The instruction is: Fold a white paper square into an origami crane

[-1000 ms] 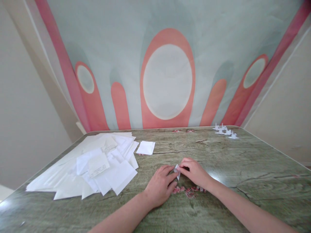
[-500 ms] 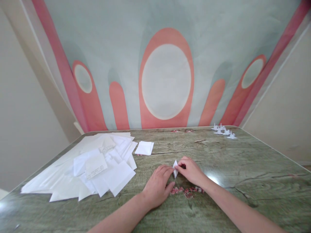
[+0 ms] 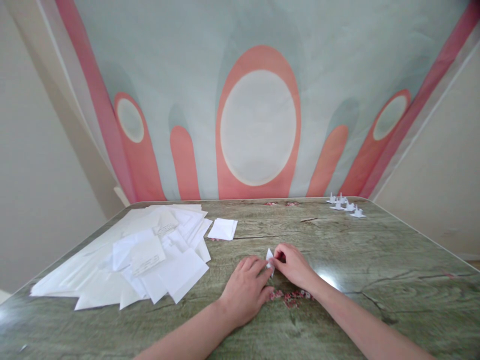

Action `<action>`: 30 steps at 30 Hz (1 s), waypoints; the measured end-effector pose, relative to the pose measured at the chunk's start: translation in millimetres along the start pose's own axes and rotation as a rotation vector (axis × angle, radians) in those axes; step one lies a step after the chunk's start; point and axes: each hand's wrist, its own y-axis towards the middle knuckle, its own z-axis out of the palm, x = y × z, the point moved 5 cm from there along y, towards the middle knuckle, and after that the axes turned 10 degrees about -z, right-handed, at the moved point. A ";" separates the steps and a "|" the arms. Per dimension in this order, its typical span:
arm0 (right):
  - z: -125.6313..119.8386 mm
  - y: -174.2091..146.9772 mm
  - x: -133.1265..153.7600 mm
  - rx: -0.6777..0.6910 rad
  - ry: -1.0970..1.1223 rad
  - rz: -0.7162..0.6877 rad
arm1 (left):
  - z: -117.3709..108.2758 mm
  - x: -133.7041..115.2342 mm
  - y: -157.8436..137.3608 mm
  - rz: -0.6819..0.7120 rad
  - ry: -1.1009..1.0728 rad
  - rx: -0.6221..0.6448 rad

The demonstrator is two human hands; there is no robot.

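A small white piece of folded paper (image 3: pixel 269 255), a narrow diamond in shape, lies on the table in front of me. My left hand (image 3: pixel 245 290) rests palm down at its left, fingers stretched out and thumb apart; its fingertips lie over part of the paper and hide its middle. From the other side, my right hand (image 3: pixel 294 265) pinches the right edge of the paper between thumb and forefinger, the other fingers curled.
A wide heap of white paper sheets (image 3: pixel 93 270) spreads over the left of the wood-patterned table (image 3: pixel 375 250). Beside it is a small stack of square papers (image 3: pixel 222 229). Several small folded paper figures (image 3: pixel 348 206) stand at the far right. A patterned wall (image 3: pixel 258 125) rises behind.
My left hand has shifted slightly right, and its fingertips now cover more of the folded paper. The right hand keeps its pinch at nearly the same spot.
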 end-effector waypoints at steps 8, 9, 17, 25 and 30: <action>2.9 -1.4 -3.6 -0.012 -0.007 0.027 | 3.3 -5.7 -0.6 0.007 0.034 0.047; 3.5 -1.6 -3.8 -0.017 -0.012 0.032 | 4.2 -4.6 -0.5 0.005 0.040 0.046; 5.8 -0.3 -4.5 -0.054 -0.063 0.073 | 6.4 -3.6 -1.0 0.039 0.032 0.057; -2.8 2.7 -11.4 -0.070 -0.119 0.094 | 1.7 -5.2 -0.2 0.011 -0.020 0.101; -4.5 2.2 -9.9 -0.061 -0.122 0.051 | 3.8 -2.9 -1.2 -0.012 -0.045 0.106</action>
